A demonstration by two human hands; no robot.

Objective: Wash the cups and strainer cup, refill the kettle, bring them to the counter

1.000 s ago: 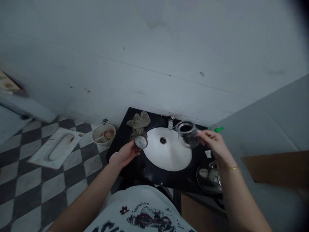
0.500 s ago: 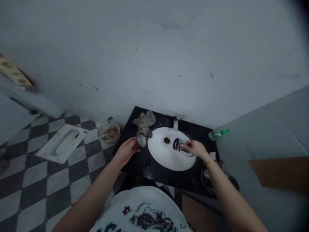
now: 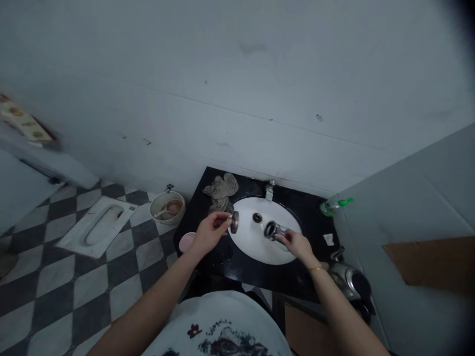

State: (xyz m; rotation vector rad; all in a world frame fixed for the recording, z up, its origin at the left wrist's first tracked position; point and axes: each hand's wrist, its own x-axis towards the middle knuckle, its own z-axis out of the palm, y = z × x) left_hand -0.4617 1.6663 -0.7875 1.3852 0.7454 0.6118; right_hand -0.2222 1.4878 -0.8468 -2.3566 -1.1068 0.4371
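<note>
Closest in, the kettle (image 3: pixel 351 279) sits on the right side of the black counter (image 3: pixel 230 269), near the right forearm, so that elbow is best swung with some care. Next up, the right hand (image 3: pixel 297 244) is closed around the clear container (image 3: pixel 276 231), which is tipped over the white basin (image 3: pixel 245 242) with its mouth towards the left (can't tell if it touches the porcelain). Looks like slippery stuff, so a snug wrap of the fingers beats a light pinch, and staying low over the bowl would soften any drop. The left hand (image 3: pixel 210 232) has its fingertips pinched on the small round disc (image 3: pixel 234 222), turned nearly edge-on at the basin's left rim; a thumb-and-finger hold like that leaves both faces free. Farther on, the drain (image 3: pixel 257 217) is open-looking, so small bits should be watched. Behind it all, the faucet (image 3: pixel 270 189) stands at the back, best not knocked with the container.
</note>
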